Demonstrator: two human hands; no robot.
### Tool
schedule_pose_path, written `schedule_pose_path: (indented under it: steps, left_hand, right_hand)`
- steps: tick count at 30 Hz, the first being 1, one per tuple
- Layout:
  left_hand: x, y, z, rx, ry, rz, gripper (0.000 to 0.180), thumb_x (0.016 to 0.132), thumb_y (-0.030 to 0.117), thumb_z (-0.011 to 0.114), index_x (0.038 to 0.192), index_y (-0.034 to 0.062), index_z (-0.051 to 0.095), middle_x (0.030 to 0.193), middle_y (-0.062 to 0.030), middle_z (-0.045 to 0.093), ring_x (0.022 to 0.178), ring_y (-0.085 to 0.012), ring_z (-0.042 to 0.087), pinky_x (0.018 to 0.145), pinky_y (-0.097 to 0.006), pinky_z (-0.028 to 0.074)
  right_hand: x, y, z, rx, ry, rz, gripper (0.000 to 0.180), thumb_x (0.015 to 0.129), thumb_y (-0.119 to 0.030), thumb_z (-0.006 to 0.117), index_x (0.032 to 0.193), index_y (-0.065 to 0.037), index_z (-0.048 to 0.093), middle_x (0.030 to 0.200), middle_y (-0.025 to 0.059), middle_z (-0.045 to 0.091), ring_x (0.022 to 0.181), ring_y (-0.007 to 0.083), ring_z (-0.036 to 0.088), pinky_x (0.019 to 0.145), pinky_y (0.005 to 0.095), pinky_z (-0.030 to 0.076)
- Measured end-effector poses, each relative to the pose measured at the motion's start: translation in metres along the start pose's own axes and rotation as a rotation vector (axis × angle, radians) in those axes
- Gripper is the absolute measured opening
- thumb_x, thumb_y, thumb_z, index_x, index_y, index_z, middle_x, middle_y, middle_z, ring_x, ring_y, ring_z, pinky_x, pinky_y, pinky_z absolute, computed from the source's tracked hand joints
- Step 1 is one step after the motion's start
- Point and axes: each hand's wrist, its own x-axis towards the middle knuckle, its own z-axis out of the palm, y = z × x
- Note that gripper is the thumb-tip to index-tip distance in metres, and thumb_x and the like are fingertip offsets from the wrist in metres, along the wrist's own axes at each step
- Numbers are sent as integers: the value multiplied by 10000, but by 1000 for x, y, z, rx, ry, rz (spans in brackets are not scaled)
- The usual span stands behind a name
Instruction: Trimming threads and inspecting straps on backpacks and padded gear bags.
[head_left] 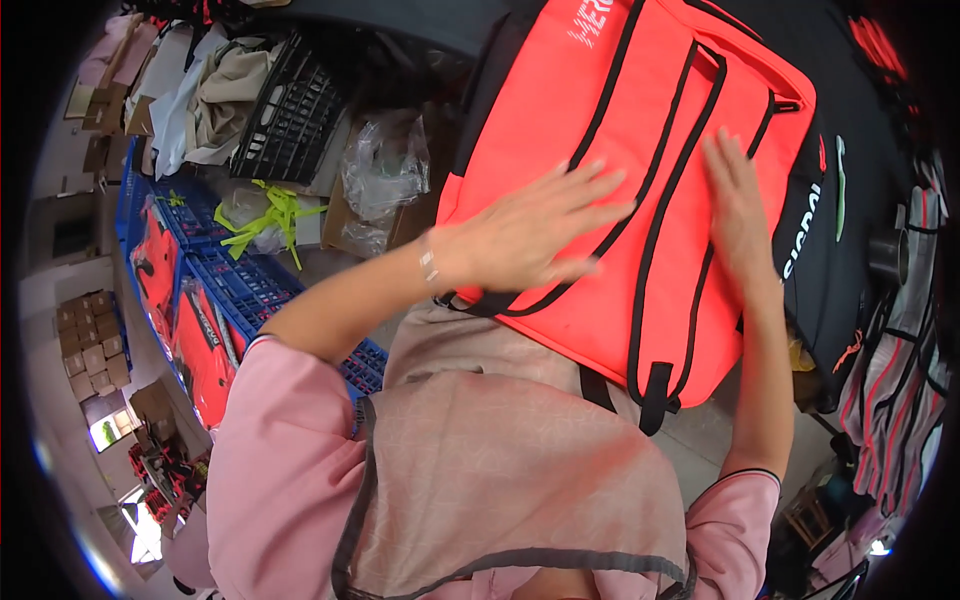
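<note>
A bright coral-red backpack (545, 130) with black piping lies in front of me. Its shoulder straps face up, and its lower end reaches toward my lap. My left hand (525, 235) rests on its left side, palm down with the fingers spread toward the straps. On the right side, my right hand (742, 215) lies flat against the red fabric, its fingers pointing to the far end. A black strap end (656, 398) hangs at the near edge, close to my apron (520, 450). Neither hand grips anything.
Blue plastic crates (240, 285) stand at my left with bagged red items (200, 350). Beyond them are a black crate (285, 105), folded cloth, yellow-green strips (265, 222) and clear plastic wrap (385, 165). Black fabric (835, 280) lies right of the backpack; striped material (895, 390) is further right.
</note>
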Motion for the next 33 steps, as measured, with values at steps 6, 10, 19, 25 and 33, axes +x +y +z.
schedule_pose_path:
  steps: [6,10,19,25,33]
  left_hand:
    - [-84,31,-10,69,-14,-136,709,747,268,800,1395,168,531,1480,-147,440,1309,-369,464,1079,-449,436]
    - [-89,26,-12,37,-5,-67,556,771,212,779,1297,152,612,1372,-109,527,1170,-291,561,945,-372,524]
    - [-45,-8,-34,-376,-17,-512,270,987,235,557,978,-13,663,727,-175,613,672,-297,600,691,-373,494]
    - [-35,-40,-17,-481,-49,-601,334,977,276,565,858,-35,598,649,-144,491,615,-171,459,624,-361,426]
    - [-43,2,-34,-399,-122,-370,281,893,309,651,875,35,711,743,-154,672,693,-251,676,661,-346,522]
  right_hand:
    - [-36,-51,-30,145,-168,61,681,827,170,414,1442,-112,498,1524,177,406,1434,335,366,1197,475,283]
    - [-33,-48,-27,156,-157,68,663,830,161,435,1426,-118,518,1519,162,417,1429,336,369,1192,461,306]
    - [-34,-49,-24,217,-135,102,593,884,126,455,1411,-133,534,1521,143,425,1428,323,374,1183,449,323]
    - [-31,-46,-19,196,-130,93,590,878,122,460,1411,-120,533,1526,147,419,1430,327,373,1180,457,318]
    - [-45,-59,-25,237,-149,57,715,765,166,462,1449,-42,459,1545,238,336,1452,390,311,1205,490,262]
